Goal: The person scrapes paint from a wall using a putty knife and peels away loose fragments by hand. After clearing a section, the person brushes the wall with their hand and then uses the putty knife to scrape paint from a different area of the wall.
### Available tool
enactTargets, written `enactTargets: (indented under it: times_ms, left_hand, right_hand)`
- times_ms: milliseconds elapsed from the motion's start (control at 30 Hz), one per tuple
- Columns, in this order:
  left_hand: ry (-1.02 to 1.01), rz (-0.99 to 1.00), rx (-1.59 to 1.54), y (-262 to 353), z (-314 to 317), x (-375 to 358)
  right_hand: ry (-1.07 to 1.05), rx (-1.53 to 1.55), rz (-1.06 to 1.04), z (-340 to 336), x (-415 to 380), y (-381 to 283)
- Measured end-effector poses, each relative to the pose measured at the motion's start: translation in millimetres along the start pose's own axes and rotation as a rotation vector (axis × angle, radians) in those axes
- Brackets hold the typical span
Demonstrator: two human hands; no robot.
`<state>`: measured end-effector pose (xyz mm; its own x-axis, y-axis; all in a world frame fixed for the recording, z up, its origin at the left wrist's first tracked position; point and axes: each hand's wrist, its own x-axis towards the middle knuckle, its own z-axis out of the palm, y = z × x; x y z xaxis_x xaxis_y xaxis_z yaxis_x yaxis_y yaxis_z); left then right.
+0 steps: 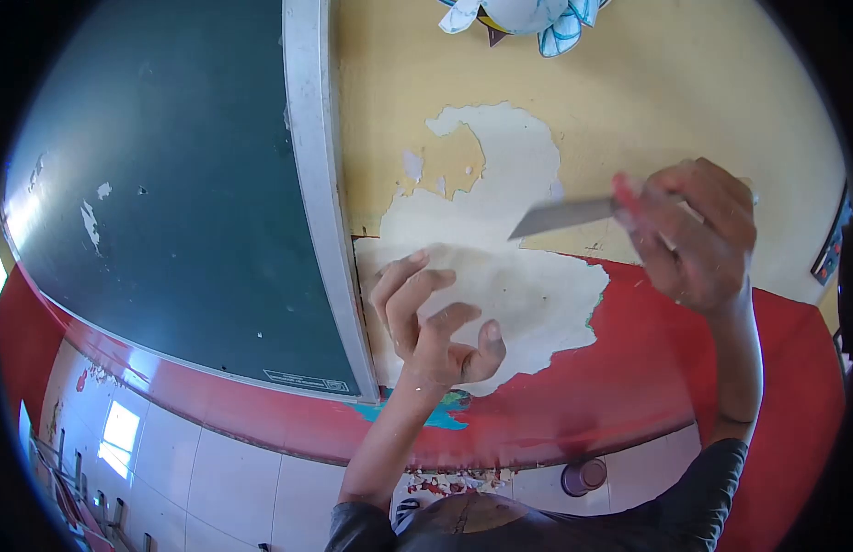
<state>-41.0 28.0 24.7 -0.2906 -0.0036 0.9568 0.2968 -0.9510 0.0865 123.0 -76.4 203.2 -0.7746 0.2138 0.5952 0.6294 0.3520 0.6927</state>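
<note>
My right hand (698,235) is closed around the red handle of a paint scraper (564,217), whose flat metal blade points left in front of the wall. Behind the blade is a large pale patch (500,230) where paint has come off, ragged at its edges. Yellow paint (647,120) surrounds it above and red paint (638,340) below. My left hand (435,322) holds nothing; its fingers are apart and bent, in front of the lower part of the pale patch, near the board's frame.
A dark green board (169,202) with a metal frame (309,138) covers the left side. Paper decoration (527,14) hangs at the top. Paint flakes (454,482) lie on the tiled floor (233,478) near a dark round container (584,477). Furniture (72,497) stands at lower left.
</note>
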Motion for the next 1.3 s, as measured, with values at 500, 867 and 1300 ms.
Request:
enactTargets:
  times_ms: [500, 867, 1300]
  left_hand:
    - [-0.305, 0.123, 0.455, 13.4, 7.7, 10.8]
    - [-0.267, 0.113, 0.401, 10.5, 8.0, 7.7]
    - [-0.240, 0.116, 0.344, 7.4, 6.7, 8.9]
  right_hand:
    - [-0.113, 0.024, -0.068, -0.9, 21.3, 29.9]
    - [-0.167, 0.052, -0.027, 1.3, 22.1, 30.4]
    - [-0.087, 0.133, 0.006, 0.9, 20.8, 28.7]
